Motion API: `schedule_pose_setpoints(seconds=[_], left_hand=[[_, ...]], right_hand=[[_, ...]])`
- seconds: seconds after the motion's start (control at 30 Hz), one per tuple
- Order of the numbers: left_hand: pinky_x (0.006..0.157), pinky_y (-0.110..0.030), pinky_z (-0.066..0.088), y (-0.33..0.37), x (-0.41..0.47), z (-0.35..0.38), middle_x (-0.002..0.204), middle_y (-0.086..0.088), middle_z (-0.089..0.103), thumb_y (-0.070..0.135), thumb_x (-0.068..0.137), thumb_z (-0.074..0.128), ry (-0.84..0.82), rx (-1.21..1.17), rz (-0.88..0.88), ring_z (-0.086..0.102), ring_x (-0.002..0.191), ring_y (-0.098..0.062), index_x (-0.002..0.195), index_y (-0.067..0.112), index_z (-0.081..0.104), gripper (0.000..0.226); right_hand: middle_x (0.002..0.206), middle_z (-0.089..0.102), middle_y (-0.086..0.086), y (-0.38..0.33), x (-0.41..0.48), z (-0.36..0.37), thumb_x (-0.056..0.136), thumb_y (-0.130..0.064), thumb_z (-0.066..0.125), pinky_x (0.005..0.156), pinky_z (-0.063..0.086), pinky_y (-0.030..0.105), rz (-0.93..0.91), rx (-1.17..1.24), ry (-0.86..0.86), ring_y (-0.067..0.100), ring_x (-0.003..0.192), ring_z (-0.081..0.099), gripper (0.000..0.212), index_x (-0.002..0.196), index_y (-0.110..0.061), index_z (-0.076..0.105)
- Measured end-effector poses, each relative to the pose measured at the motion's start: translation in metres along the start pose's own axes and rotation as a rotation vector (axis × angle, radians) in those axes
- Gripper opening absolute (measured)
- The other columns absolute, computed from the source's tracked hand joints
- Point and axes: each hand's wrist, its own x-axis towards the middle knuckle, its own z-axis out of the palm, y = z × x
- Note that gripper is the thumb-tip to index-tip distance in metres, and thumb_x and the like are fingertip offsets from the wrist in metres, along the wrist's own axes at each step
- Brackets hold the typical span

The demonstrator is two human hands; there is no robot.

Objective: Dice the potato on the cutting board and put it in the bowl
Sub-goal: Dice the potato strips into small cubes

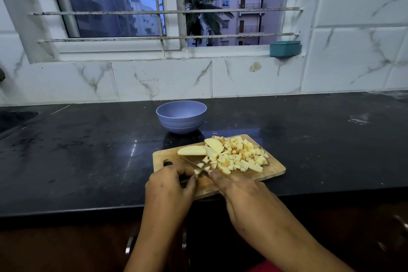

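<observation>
Mid-dice. My right hand (238,192) is wrapped round the knife (194,164). The handle is hidden under the palm, and the index finger is laid forward to the heel of the blade, for steering I'd guess. The blade points upper left, across the near left part of the cutting board (165,158).

Left hand (170,185): fingers curled under claw-style, tips pinning a small potato piece (197,171) right beside the blade. The curl keeps the fingertips back from the edge. Can't tell how much potato sits under those fingers because the hand covers it.

Potato status: most of it is cubes, a diced heap (240,158) on the centre and right of the board, lying clear of the cutting zone. Two uncut slices (192,150) lie at the upper left edge of the heap, touching it, just beyond the knife tip. I read that as queued within reach.

The bowl (181,125) stands on the black counter (88,150) just behind the board's far left corner, above the hands in frame. Nothing visible in it. Close placement makes sense: short haul for the transfer.

My read: most of the cutting is done, transfer not begun.

Risk: the board's near corner sits close to the counter lip and the heap runs near the board's right edge, so a careless sweep could spill cubes.
</observation>
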Motion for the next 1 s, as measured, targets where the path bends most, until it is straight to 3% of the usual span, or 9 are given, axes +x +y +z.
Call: schedule_pose_setpoints(seconds=[0.17,0.27,0.37,0.43,0.6,0.7,0.87,1.0], left_hand=[[0.076,-0.024,0.047,0.0,0.0,0.0,0.078,0.015,0.063,0.024,0.082,0.07,0.02,0.014,0.014,0.051,0.075,0.001,0.084,0.024,0.074,0.005],[0.073,-0.025,0.047,-0.002,-0.002,0.001,0.082,0.011,0.068,0.024,0.081,0.072,0.046,0.004,0.021,0.055,0.075,-0.002,0.082,0.023,0.074,0.002],[0.062,-0.015,0.039,-0.005,-0.004,0.002,0.074,0.013,0.061,0.026,0.078,0.075,0.081,-0.007,0.029,0.054,0.071,-0.001,0.074,0.02,0.071,0.008],[0.06,-0.006,0.032,-0.006,-0.003,0.002,0.071,0.016,0.056,0.024,0.077,0.076,0.085,-0.021,0.033,0.05,0.067,0.003,0.072,0.019,0.071,0.009],[0.061,-0.003,0.034,-0.01,-0.002,0.0,0.074,0.019,0.057,0.017,0.079,0.074,0.042,-0.023,0.082,0.049,0.068,0.009,0.078,0.019,0.074,0.002],[0.065,-0.004,0.034,-0.01,-0.002,0.001,0.074,0.018,0.056,0.015,0.078,0.073,0.041,-0.027,0.099,0.049,0.069,0.008,0.079,0.018,0.074,0.003],[0.072,-0.022,0.045,-0.009,-0.002,0.002,0.075,0.016,0.058,0.015,0.078,0.073,0.054,-0.021,0.082,0.053,0.072,-0.001,0.077,0.018,0.073,0.004],[0.072,-0.022,0.044,-0.009,-0.002,0.002,0.079,0.011,0.063,0.017,0.078,0.073,0.054,-0.019,0.07,0.057,0.076,-0.007,0.078,0.017,0.072,0.001]], right_hand=[[0.136,0.044,-0.001,-0.007,0.004,0.005,0.097,-0.005,0.042,0.084,0.047,0.035,-0.003,-0.068,-0.028,0.023,0.114,0.053,0.07,0.153,-0.032,0.01],[0.128,0.047,0.002,-0.005,0.011,0.005,0.097,-0.006,0.043,0.077,0.042,0.033,0.019,-0.087,-0.012,0.024,0.111,0.053,0.069,0.152,-0.032,0.011],[0.119,0.048,0.001,-0.002,0.01,0.004,0.096,-0.006,0.044,0.074,0.04,0.031,0.03,-0.048,0.02,0.022,0.107,0.052,0.069,0.152,-0.034,0.012],[0.116,0.05,0.0,-0.001,0.004,0.004,0.097,-0.006,0.042,0.076,0.043,0.031,0.011,-0.013,0.037,0.02,0.104,0.053,0.067,0.151,-0.035,0.014],[0.12,0.052,-0.001,-0.004,-0.003,0.006,0.098,-0.009,0.041,0.079,0.048,0.032,-0.004,0.018,0.047,0.02,0.104,0.057,0.064,0.15,-0.039,0.017],[0.121,0.052,-0.003,-0.004,-0.003,0.005,0.1,-0.013,0.04,0.081,0.05,0.033,-0.002,0.048,0.041,0.018,0.104,0.056,0.06,0.149,-0.04,0.019],[0.133,0.046,0.001,-0.015,-0.002,0.003,0.097,-0.007,0.044,0.078,0.047,0.033,0.005,-0.074,-0.027,0.024,0.11,0.056,0.068,0.152,-0.031,0.012],[0.144,0.039,0.004,-0.02,0.004,0.005,0.094,-0.001,0.044,0.086,0.048,0.039,0.018,-0.112,-0.061,0.028,0.117,0.053,0.073,0.153,-0.025,0.008]])
